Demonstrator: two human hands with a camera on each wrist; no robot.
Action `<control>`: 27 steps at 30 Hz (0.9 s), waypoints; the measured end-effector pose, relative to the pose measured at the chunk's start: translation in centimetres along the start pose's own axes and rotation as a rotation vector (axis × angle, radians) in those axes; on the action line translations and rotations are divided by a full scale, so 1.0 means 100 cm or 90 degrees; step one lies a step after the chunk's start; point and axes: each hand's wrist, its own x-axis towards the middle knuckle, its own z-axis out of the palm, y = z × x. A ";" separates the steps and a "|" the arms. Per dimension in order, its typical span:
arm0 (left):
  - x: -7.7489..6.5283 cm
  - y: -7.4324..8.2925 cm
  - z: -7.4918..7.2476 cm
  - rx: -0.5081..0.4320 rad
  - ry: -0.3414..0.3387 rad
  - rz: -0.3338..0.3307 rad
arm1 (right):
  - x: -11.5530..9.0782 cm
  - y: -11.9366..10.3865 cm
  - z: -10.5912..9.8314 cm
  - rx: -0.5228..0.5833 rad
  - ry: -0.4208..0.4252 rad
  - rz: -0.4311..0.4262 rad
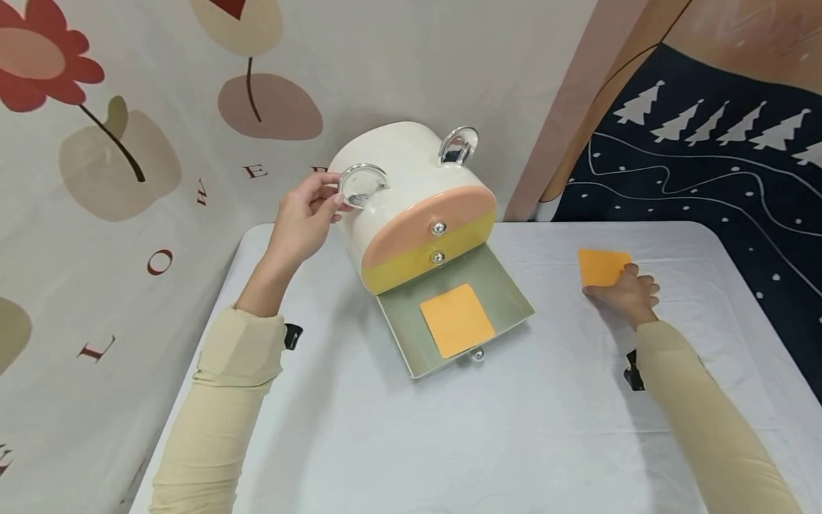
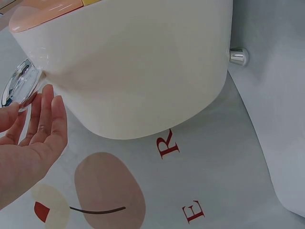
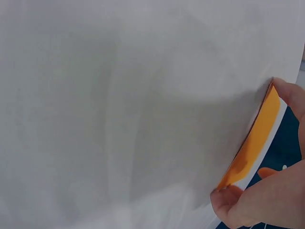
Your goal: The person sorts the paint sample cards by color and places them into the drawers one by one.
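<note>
A cream rounded box (image 1: 401, 160) with two shiny metal ear-like rings stands near the wall. My left hand (image 1: 302, 218) pinches the left ring (image 1: 361, 187) between thumb and fingers. In front, the box's green bottom drawer (image 1: 406, 325) is pulled out, and a flat orange square card (image 1: 457, 321) lies tilted in it. Off to the right, my right hand (image 1: 628, 291) grips a second orange square card (image 1: 597, 265) by its edges. The right wrist view shows this card (image 3: 259, 138) held between thumb and fingertips, seen nearly edge-on.
Above the drawer, the orange (image 1: 411, 221) and yellow (image 1: 398, 269) fronts are closed, each with a silver knob. A white cloth (image 1: 514, 442) covers the table. Behind it hangs a printed curtain (image 1: 385, 57), with a dark tree-patterned cloth (image 1: 693, 164) at right.
</note>
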 end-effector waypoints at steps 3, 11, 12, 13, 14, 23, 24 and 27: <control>0.000 0.000 0.000 -0.002 -0.001 0.000 | 0.000 0.000 0.001 -0.016 0.006 0.006; 0.000 0.000 0.000 -0.005 0.002 0.000 | -0.002 0.002 0.001 -0.032 0.020 -0.008; 0.000 0.000 0.000 -0.002 0.002 0.000 | -0.002 0.003 0.000 -0.033 0.021 -0.011; 0.000 0.000 0.001 -0.001 0.002 0.001 | -0.002 0.004 0.000 -0.032 0.022 -0.013; 0.000 0.000 0.001 0.001 0.001 0.001 | -0.002 0.005 0.000 -0.030 0.021 -0.016; 0.000 0.000 0.001 0.006 -0.004 0.005 | 0.000 0.015 -0.002 -0.043 -0.003 -0.022; 0.000 0.000 0.001 0.005 -0.004 0.006 | 0.000 0.015 -0.003 -0.044 -0.003 -0.022; 0.000 0.000 0.001 0.006 -0.004 0.005 | 0.000 0.016 -0.004 -0.043 0.001 -0.025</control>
